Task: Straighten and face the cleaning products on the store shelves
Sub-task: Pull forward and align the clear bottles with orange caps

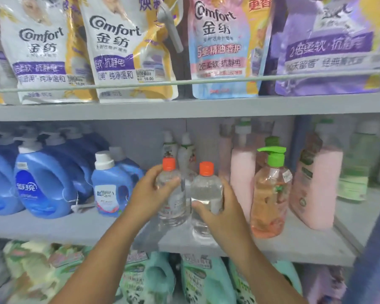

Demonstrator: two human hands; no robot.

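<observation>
Two clear bottles with orange caps stand side by side on the middle grey shelf point(294, 242). My left hand point(150, 191) grips the left clear bottle point(172, 207) around its upper body. My right hand point(219, 213) holds the right clear bottle point(206, 194), thumb across its front and fingers behind. Both bottles are upright near the shelf's front edge. Behind them stand two white squeeze bottles point(185, 150), partly hidden.
Blue detergent jugs point(42, 183) and a small blue bottle point(110, 185) fill the shelf's left. A peach pump bottle with a green pump point(270, 194) and pink bottles point(316, 189) stand right. Comfort refill pouches point(127, 51) line the top shelf; green jugs point(202, 281) sit below.
</observation>
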